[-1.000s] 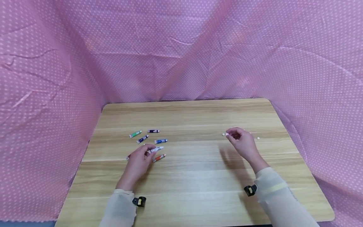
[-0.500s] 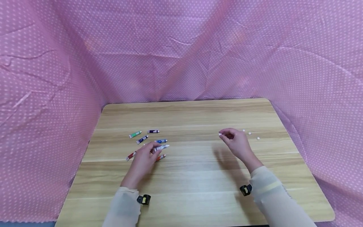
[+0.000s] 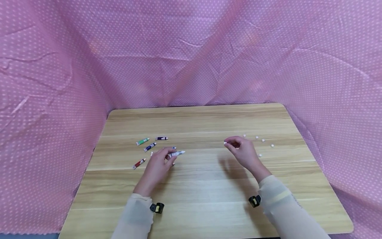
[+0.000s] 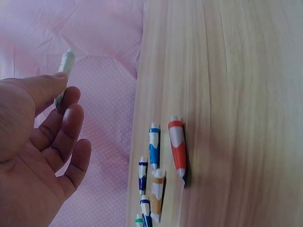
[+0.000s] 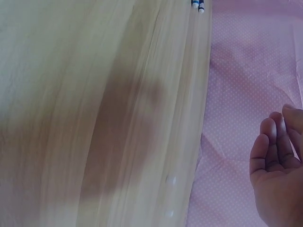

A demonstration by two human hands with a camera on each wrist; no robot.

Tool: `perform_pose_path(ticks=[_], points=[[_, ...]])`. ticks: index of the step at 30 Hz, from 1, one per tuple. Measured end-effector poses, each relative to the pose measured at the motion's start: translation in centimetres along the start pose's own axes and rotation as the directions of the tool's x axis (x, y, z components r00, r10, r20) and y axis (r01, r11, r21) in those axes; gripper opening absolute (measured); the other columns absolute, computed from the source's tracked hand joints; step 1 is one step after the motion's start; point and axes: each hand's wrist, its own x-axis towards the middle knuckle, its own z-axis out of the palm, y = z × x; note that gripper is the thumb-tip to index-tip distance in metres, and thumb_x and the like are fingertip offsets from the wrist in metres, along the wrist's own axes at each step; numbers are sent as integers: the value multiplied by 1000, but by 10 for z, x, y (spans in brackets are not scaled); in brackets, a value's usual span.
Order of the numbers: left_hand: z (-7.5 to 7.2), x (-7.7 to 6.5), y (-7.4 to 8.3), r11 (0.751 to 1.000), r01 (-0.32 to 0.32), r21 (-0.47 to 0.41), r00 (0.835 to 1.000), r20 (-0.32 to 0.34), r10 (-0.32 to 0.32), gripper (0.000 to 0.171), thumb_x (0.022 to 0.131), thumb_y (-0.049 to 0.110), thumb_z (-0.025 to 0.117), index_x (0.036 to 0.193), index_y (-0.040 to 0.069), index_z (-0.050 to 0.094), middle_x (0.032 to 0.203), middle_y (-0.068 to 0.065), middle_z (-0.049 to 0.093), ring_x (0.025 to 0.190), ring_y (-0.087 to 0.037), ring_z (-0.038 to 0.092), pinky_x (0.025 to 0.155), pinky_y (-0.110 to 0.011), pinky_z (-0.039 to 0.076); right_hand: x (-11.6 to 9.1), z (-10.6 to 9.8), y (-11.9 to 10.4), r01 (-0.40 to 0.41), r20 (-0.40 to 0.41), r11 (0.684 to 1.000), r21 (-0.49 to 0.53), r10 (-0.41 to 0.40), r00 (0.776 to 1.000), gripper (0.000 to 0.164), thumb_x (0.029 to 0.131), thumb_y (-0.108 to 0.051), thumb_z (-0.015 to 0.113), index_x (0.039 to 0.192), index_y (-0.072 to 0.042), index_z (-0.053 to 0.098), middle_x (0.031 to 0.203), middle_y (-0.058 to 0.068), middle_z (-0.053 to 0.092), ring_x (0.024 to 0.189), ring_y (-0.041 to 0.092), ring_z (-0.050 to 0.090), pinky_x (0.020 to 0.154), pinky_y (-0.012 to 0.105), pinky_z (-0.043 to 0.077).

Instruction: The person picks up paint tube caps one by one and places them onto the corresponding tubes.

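My left hand (image 3: 156, 167) holds a whitish paint tube (image 3: 177, 153) above the table, its narrow end pointing right. In the left wrist view the thumb pinches that tube (image 4: 66, 64) against the fingers. Opposite it, my right hand (image 3: 241, 151) pinches a small white cap (image 3: 225, 142) with thumb and fingertips; the right wrist view hides the cap. Below and around the left hand lie an orange-red tube (image 4: 177, 146), a blue tube (image 4: 154, 145) and an ochre tube (image 4: 157, 194), partly covered in the head view. A red tube (image 3: 139, 163) lies to its left.
Farther back on the left lie a green tube (image 3: 142, 141), a dark blue tube (image 3: 150, 147) and a dark purple tube (image 3: 161, 138). Several white caps are scattered around the right hand, including one cap (image 3: 272, 146) farthest right. Pink dotted cloth (image 3: 191, 66) surrounds the wooden table (image 3: 203, 199).
My left hand has moved right with the whitish tube, and my right hand has moved left with the cap. The gap between them has narrowed. More loose caps show behind the right hand.
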Motion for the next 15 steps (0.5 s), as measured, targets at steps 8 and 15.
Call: perform_pose_path(ticks=[8, 15], points=[[7, 3, 9, 999, -51, 16, 999, 0, 51, 21, 107, 24, 71, 128, 24, 71, 113, 3, 71, 100, -17, 64, 86, -37, 57, -1, 11, -5, 25, 1, 1000, 16, -25, 1000, 13, 99, -10, 79, 112, -6, 81, 100, 11, 82, 90, 19, 74, 78, 19, 56], [15, 5, 16, 998, -67, 16, 998, 20, 67, 21, 106, 25, 72, 127, 23, 72, 109, 4, 70, 96, -15, 63, 83, -34, 56, -5, 22, -7, 58, 21, 998, 21, -58, 998, 12, 98, -9, 80, 110, -6, 81, 97, 8, 82, 89, 16, 73, 79, 21, 57]])
